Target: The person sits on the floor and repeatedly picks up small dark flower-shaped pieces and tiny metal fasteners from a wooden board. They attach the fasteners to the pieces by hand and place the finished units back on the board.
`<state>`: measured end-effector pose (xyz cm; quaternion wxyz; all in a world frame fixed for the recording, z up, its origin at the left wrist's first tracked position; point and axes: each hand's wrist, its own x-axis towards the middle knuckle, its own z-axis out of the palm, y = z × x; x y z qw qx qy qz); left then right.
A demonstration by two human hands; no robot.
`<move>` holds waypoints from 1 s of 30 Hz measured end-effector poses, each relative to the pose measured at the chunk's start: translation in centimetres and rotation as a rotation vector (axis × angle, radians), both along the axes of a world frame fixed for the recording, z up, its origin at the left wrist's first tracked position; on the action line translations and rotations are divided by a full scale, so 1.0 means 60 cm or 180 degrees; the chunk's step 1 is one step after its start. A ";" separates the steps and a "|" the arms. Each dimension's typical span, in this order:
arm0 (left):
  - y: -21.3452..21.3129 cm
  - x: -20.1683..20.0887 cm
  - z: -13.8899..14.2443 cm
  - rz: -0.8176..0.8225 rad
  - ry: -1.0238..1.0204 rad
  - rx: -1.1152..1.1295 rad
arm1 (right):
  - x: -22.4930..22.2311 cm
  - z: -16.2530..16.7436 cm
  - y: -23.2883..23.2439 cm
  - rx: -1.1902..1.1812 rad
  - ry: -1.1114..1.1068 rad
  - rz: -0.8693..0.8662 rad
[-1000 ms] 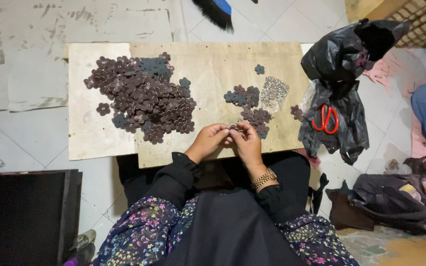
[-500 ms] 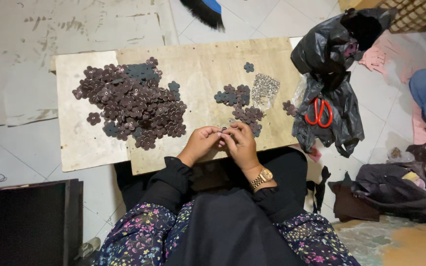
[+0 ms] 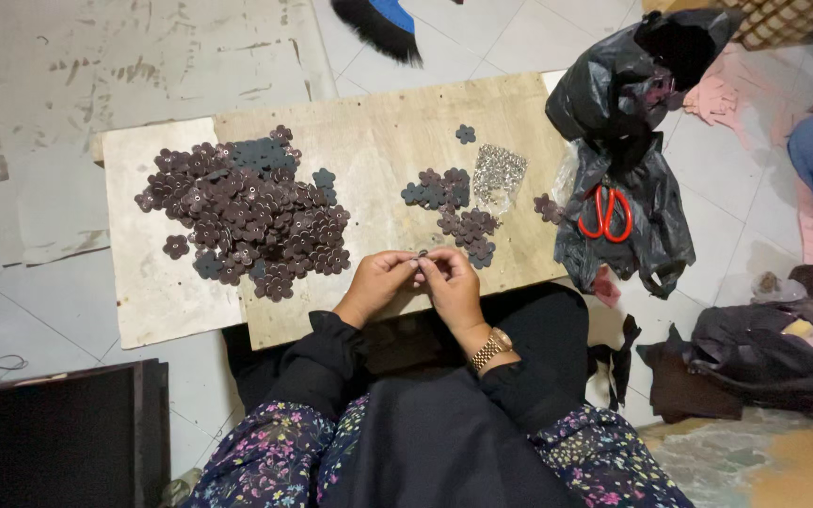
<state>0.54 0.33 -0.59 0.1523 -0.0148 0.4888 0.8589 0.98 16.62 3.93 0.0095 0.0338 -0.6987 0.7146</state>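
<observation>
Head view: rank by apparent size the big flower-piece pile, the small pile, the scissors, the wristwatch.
1. big pile of dark flower pieces
2. small pile
3. red-handled scissors, only the handles show, so close to the small pile
4. gold wristwatch

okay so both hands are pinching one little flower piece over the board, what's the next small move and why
Probably set it down on the small pile by the right hand. Both the right and left hand pinch one small flower-shaped piece between the fingertips, and that pile lies closest, just past them on the wooden board. Whether the piece is finished is too small to tell.
</observation>
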 end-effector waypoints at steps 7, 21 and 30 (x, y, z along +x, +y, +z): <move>0.001 0.010 0.015 -0.0047 0.0180 -0.0330 | -0.005 -0.023 0.007 -0.0884 -0.0376 0.0056; 0.006 0.009 -0.004 0.0147 0.0388 -0.0432 | -0.016 0.034 0.064 0.1790 0.1628 -0.0635; 0.011 0.013 -0.002 0.0077 0.0603 -0.0829 | -0.089 0.018 0.177 0.2956 0.1494 -0.1007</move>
